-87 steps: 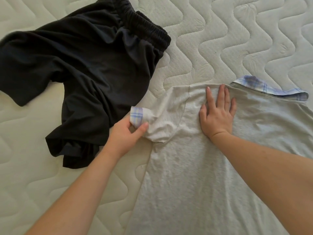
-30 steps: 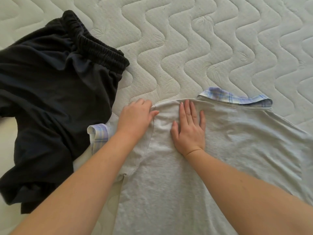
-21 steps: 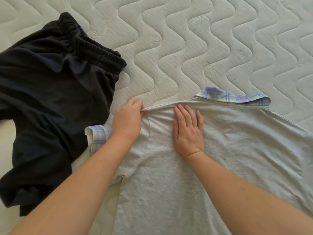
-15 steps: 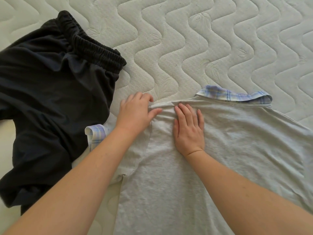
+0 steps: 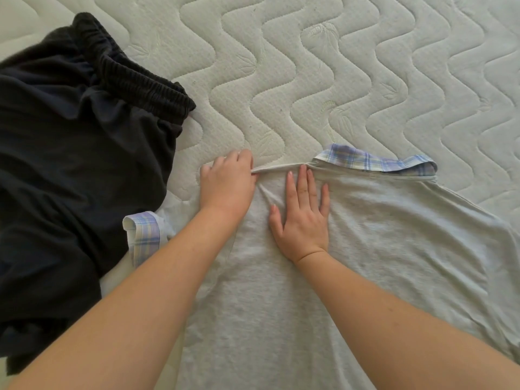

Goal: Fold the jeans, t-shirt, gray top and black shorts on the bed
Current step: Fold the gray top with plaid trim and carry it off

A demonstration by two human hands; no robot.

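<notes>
Two hands on gray top [image 5: 365,249], left hand [image 5: 228,187] pinching shoulder edge, right hand [image 5: 302,218] flat just beside, black shorts [image 5: 70,164] further left

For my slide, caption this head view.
Left hand pinches the gray top shoulder edge; right hand presses it flat.
</notes>
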